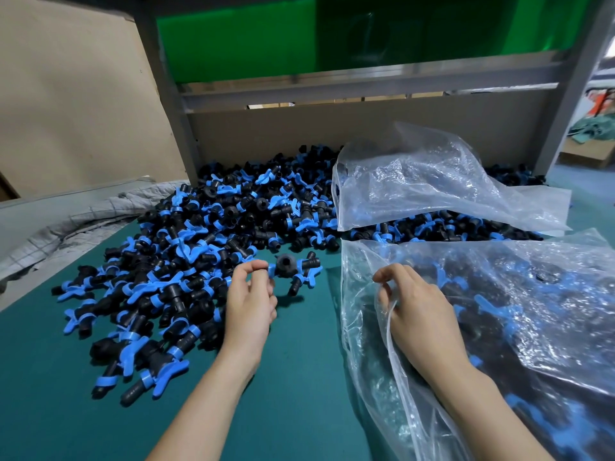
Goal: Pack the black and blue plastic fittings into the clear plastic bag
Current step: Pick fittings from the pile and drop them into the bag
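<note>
Nearest you, on the green tabletop, your right hand curls round the open rim of the clear plastic bag at the near right, holding its mouth toward the left. The bag carries a good load of fittings, showing dark and blue through the film. Your left hand, just left of that mouth, pinches one black and blue plastic fitting by its end. It's lifted clear of the tabletop, shadow beneath, near the bag but not yet in.

By my reckoning you're partway: this bag is well filled, with plenty left. Beyond your left hand the big loose pile of fittings spreads from near left to far middle. Further right, a second clear bag lies crumpled over more of them. Behind stands a grey metal frame with a green panel.
</note>
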{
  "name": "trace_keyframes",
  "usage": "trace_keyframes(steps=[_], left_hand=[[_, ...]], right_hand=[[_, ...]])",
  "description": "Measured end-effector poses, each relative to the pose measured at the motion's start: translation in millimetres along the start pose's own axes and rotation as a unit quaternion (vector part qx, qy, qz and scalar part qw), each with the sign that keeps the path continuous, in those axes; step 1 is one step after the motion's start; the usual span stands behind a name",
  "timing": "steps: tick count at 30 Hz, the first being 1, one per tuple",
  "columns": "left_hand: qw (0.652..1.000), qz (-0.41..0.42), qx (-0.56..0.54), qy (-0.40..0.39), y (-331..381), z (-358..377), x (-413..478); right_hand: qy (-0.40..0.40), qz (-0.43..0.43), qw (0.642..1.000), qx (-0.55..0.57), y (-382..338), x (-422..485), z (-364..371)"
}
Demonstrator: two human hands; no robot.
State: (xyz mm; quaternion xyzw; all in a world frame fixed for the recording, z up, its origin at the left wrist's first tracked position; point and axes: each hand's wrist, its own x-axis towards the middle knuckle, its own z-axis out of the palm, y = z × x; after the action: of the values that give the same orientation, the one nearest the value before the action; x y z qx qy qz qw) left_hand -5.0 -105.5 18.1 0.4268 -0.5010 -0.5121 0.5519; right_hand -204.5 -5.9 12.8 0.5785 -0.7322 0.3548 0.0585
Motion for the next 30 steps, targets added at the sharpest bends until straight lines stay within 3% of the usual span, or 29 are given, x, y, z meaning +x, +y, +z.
trace_keyframes(steps=[3,16,19,24,30], left_hand=[[0.998,0.040,0.035,-0.019,0.6,5.0,-7.4],[0.995,0.060,0.059,-0.055,2.5,5.7,-14.4],[0.986,0.095,0.094,-0.096,-1.5,7.8,-19.9],[0.964,0.168,0.158,-0.132,-8.8,15.4,-35.3],[0.945,0.190,0.203,-0.172,-7.3,32.9,-45.0]], right_hand=[[-0.001,0.000,1.000,0.000,-0.1,0.0,0.0],[-0.011,0.006,1.000,0.001,-1.7,0.5,-0.9],[0.002,0.020,0.999,0.041,-2.8,-0.6,-0.7],[0.030,0.080,0.974,0.209,-9.6,3.5,-11.1],[0.046,0.027,0.977,0.206,-26.4,14.4,-42.8]])
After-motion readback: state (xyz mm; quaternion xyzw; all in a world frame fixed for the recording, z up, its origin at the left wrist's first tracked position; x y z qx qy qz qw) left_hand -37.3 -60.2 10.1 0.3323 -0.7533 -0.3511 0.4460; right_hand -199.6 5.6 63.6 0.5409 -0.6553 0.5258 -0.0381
